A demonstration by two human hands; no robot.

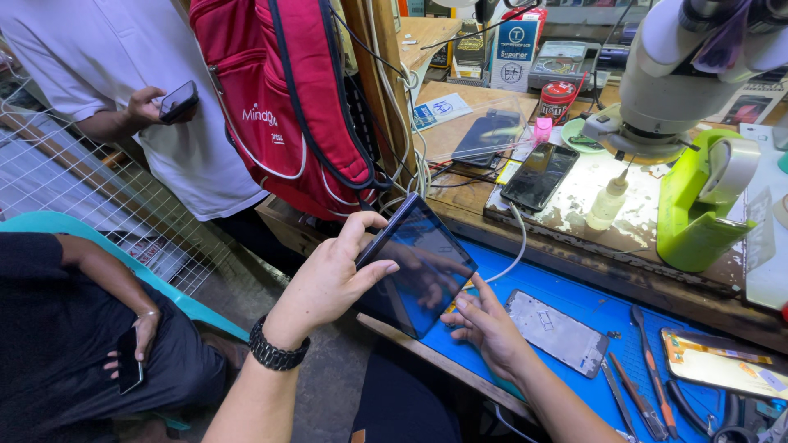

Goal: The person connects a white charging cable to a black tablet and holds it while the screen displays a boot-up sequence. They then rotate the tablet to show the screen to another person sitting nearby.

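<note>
Left hand (328, 279) clamped on dark tablet (414, 264), thumb across the glass, tilting it up off blue mat (566, 295) toward the eyes. Right hand (488, 328) loosely open, fingertips propping the lower edge. Bare phone frame (558, 332) just beside.

Black tablet (419, 267); blue mat (574, 299); red backpack (287, 98).

Dark tablet screen (419, 267) tilted above blue mat; black phone screen (539, 175) on worn board; blue-white box (515, 51) upright at back.
</note>
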